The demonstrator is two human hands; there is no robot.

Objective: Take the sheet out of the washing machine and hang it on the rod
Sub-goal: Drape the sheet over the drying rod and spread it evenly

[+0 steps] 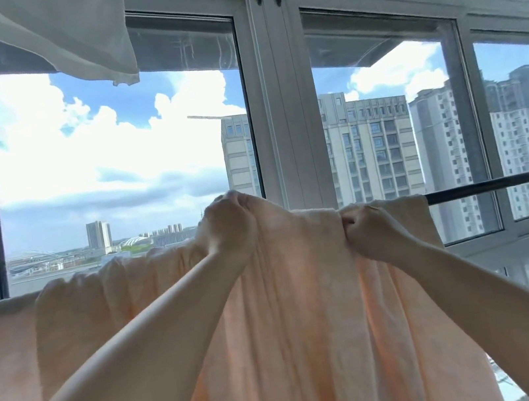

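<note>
A pale peach sheet [306, 297] is draped over a dark horizontal rod [502, 182] in front of the windows and hangs down in long folds. My left hand [231, 229] grips a bunched fold of the sheet and lifts it a little above the rod's line. My right hand [370, 230] grips the sheet just to the right, at the rod. The sheet hides the rod everywhere left of its right edge. Bunched gathers of the sheet spread along the rod to the left [112, 276].
A white cloth [73, 33] hangs from above at the top left. Large windows with white frames [290, 109] stand right behind the rod, with tall buildings outside. The bare end of the rod runs off to the right edge.
</note>
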